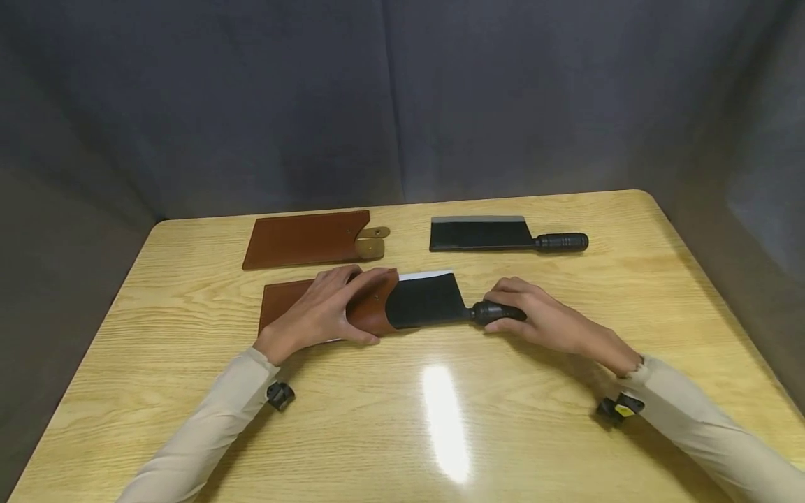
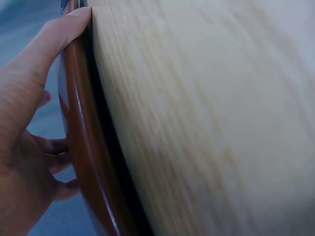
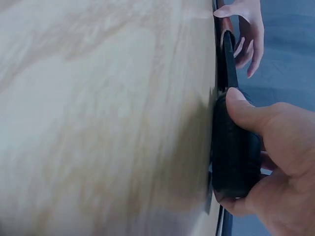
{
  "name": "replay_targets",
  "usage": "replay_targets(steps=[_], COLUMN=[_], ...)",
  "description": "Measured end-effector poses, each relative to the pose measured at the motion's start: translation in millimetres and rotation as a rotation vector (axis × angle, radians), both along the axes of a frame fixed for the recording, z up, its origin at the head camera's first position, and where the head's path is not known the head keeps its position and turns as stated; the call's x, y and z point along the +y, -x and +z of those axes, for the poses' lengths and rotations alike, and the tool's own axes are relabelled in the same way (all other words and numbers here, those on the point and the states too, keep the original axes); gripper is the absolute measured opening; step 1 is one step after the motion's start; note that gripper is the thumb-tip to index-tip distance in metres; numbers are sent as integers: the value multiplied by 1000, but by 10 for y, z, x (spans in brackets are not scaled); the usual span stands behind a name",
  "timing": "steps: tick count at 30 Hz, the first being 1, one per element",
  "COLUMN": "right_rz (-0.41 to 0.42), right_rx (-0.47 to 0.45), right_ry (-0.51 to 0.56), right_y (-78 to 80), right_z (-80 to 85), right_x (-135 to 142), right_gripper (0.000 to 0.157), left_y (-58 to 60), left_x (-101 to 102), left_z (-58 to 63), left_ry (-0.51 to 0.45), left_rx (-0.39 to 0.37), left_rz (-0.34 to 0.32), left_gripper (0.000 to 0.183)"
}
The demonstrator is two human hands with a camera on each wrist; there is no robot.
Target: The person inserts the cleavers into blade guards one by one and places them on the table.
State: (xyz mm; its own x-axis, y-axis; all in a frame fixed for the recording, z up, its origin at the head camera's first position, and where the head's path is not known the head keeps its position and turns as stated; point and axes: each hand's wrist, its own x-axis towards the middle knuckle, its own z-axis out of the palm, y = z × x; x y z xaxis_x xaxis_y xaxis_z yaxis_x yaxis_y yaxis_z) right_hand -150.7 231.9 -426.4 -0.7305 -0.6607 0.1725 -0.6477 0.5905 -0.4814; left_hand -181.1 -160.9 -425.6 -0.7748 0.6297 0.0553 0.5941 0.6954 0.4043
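A black cleaver (image 1: pixel 425 302) lies partway inside a brown leather sheath (image 1: pixel 372 312) near the table's middle, the handle half of its blade showing. My left hand (image 1: pixel 317 311) spans the sheath near its mouth and holds it, thumb at the near edge and fingertips at the far edge. The thumb is also seen on the leather sheath (image 2: pixel 81 118) in the left wrist view. My right hand (image 1: pixel 550 318) grips the black handle (image 1: pixel 487 311); in the right wrist view the thumb lies along the handle (image 3: pixel 234 152), with fingers partly hidden behind it.
Farther back lie a second brown sheath (image 1: pixel 302 239) with tan straps (image 1: pixel 371 248) and, to its right, a second cleaver (image 1: pixel 481 234) with its handle pointing right. All rest on a wooden table (image 1: pixel 352 433). Dark curtains (image 1: pixel 283 105) stand behind and at both sides.
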Motion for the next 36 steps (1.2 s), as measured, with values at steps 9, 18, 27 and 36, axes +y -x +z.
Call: replay_targets(steps=[9, 18, 27, 36], right_rz=[-4, -12, 1, -3], right_rx=[-23, -5, -19, -2], right_ry=[13, 13, 13, 26], right_y=[9, 1, -19, -52], right_z=[-18, -18, -22, -47], right_x=[-139, -150, -242, -269], right_gripper=[47, 46, 42, 37], left_y=[-24, -4, -14, -65], left_x=[51, 66, 181, 204], left_z=[14, 3, -3, 22], left_ry=[-7, -24, -32, -19], left_rx=[32, 42, 29, -61], left_rz=[-18, -27, -47, -52], left_gripper=[108, 108, 109, 119])
